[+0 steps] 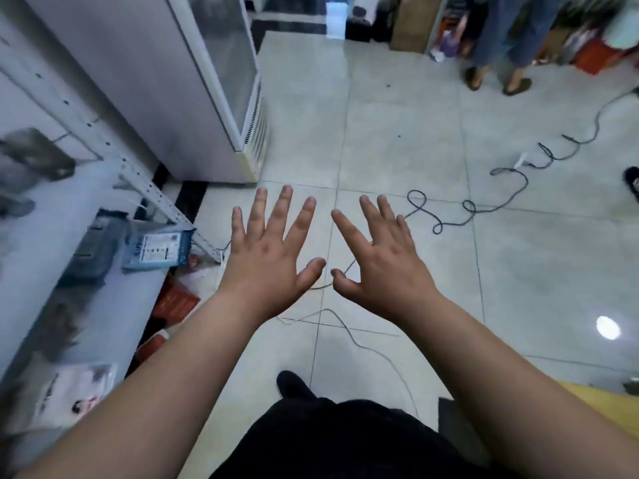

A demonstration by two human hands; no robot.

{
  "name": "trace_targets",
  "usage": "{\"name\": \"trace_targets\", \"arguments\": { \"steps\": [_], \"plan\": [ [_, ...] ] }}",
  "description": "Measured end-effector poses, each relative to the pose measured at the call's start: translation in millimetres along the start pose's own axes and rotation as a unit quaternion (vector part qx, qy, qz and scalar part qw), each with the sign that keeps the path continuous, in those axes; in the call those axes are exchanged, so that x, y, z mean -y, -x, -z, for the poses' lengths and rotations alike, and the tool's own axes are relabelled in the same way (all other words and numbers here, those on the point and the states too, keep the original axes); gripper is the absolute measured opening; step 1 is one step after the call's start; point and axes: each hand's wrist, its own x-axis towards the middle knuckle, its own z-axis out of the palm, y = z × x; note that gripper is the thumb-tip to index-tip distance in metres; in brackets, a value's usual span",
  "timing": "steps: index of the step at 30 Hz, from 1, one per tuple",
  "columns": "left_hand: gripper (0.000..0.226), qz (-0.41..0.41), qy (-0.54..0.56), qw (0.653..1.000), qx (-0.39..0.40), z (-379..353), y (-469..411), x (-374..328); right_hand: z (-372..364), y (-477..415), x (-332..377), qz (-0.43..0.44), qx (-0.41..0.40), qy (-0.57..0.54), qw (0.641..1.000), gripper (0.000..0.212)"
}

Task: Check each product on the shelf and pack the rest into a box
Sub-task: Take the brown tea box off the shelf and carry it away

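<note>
Your left hand point(269, 250) and right hand point(380, 257) hover spread, holding nothing. The flat blue-and-white plastic packet point(159, 250) lies on the white shelf point(86, 188) at your left; likely light, floppy, slick: pinch 1 edge.

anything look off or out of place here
Yes. A long grey cable snakes in loops across the floor tiles, a likely trip hazard. On the shelf at the left, a blue-and-white packet lies askew at the front edge and seems to overhang it.
</note>
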Motion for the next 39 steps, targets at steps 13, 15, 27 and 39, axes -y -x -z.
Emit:
{"name": "trace_targets", "arguments": {
  "steps": [13,15,27,39],
  "plan": [
    [0.082,0.267,-0.015,0.962,-0.058,49,107,216,-38,-136,237,0.251,0.003,0.004,0.968,0.079],
    [0.082,0.298,-0.014,0.952,-0.069,59,120,235,-42,-148,264,0.286,-0.002,-0.004,0.958,0.080],
    [0.080,0.458,-0.082,0.879,-0.106,117,177,327,-53,-230,411,0.455,0.007,-0.034,0.890,0.078],
    [0.070,0.603,-0.014,0.794,-0.080,185,158,440,-28,-347,543,0.549,0.030,-0.093,0.830,0.068]
  ]
}}
